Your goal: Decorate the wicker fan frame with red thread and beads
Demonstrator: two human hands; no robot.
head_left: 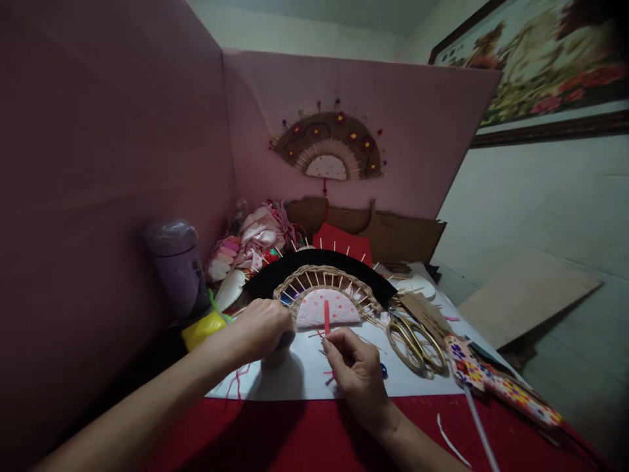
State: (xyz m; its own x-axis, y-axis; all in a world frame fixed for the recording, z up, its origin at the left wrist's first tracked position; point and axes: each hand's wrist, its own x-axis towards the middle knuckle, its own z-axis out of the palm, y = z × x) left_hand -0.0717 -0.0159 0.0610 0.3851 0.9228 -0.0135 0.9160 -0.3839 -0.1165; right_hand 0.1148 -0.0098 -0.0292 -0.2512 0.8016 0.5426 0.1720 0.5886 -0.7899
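Left hand (268, 328) curled around dark object (286, 339), right hand (356, 370) pinched shut at red strip (327, 316), fan (309, 311) beyond both, scissors (405, 322) rightward.

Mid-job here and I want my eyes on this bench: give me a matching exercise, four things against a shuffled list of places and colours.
Things
1. Scissors
2. Lidded flask
3. Flowered fan
4. Narrow strip

Places and colours
A. Up against the pink panel
B. Red, lying across the spotted half-round nearest the hands
C. Gold-coloured handles
D. Purple, beside the yellow packet

Right pairs: 1-C; 2-D; 3-A; 4-B
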